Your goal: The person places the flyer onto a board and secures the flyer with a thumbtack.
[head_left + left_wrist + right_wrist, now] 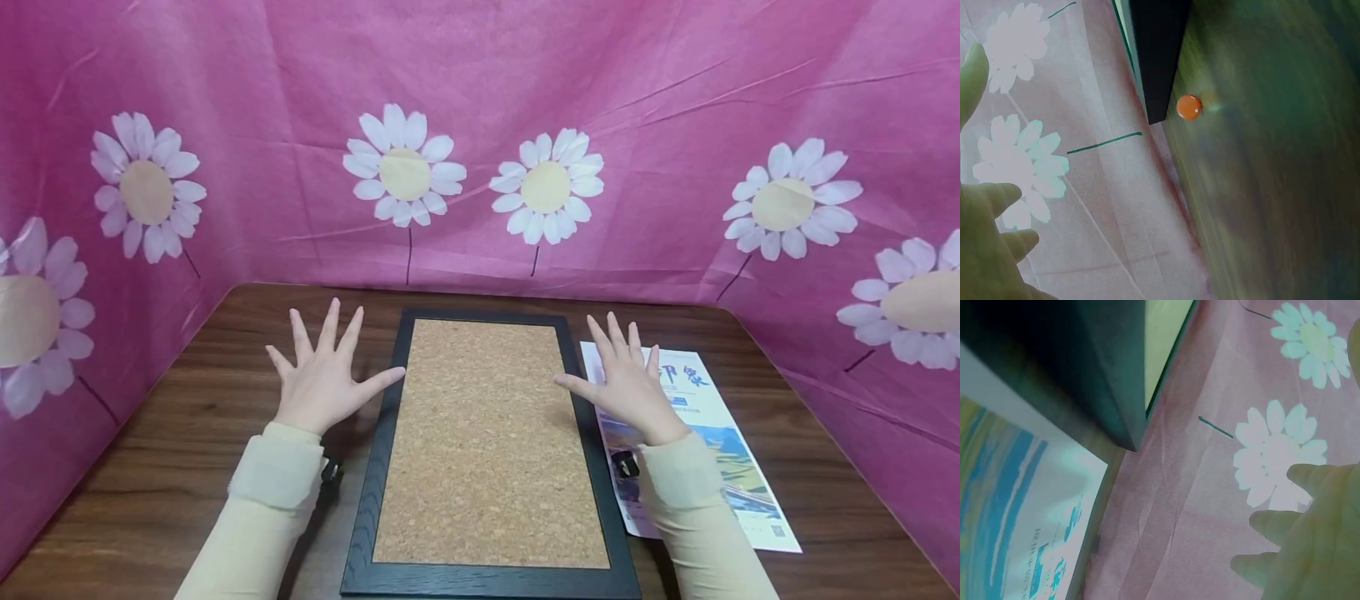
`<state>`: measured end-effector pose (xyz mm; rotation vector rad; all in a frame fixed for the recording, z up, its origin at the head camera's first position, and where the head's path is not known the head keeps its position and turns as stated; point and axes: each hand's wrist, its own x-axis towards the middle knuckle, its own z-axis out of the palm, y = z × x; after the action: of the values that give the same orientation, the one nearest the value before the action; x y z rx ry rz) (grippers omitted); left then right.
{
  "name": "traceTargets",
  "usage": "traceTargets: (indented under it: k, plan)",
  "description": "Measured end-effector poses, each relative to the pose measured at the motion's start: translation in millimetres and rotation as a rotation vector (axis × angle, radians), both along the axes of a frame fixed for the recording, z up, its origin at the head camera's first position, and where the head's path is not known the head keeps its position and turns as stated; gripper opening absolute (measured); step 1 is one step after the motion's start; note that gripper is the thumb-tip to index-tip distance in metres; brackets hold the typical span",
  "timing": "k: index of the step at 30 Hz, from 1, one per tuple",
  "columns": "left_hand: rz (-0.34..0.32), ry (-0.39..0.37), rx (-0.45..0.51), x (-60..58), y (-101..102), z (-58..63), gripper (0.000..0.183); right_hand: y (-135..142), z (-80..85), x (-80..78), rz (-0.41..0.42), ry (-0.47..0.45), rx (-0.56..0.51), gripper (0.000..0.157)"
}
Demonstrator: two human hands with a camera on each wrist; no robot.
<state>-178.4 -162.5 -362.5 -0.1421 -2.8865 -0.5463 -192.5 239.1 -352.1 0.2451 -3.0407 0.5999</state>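
Observation:
A cork board (491, 450) in a black frame (367, 533) lies flat in the middle of the wooden table. To its left, my left hand (318, 385) is held with fingers spread, the thumb tip overlapping the frame's left edge in the head view. My right hand (628, 385) is likewise spread over a printed poster (731, 433), its thumb pointing at the board. Neither hand holds anything. In the left wrist view, a small round orange object (1189, 107) shows beside the frame; its kind cannot be told, and the head view does not show it.
Pink cloth (480, 50) printed with white daisies hangs behind the table and along both sides. The poster lies right of the frame, close against it, with a colourful landscape and lettering. Wood-grain tabletop (142, 500) shows on the left. Pale bands with black devices circle both wrists.

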Motion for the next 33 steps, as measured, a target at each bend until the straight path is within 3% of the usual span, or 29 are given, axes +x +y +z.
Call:
traceTargets:
  k: [18,33]
  plan:
    - [-0.015,-0.150,0.142,-1.9,2,0.9,0.106,7,9.4,1.4,0.032,-0.038,-0.175,0.098]
    - [-0.017,-0.179,0.242,-4.2,6,-0.4,0.102,25,16.3,3.5,-0.032,-0.142,-0.235,0.095]
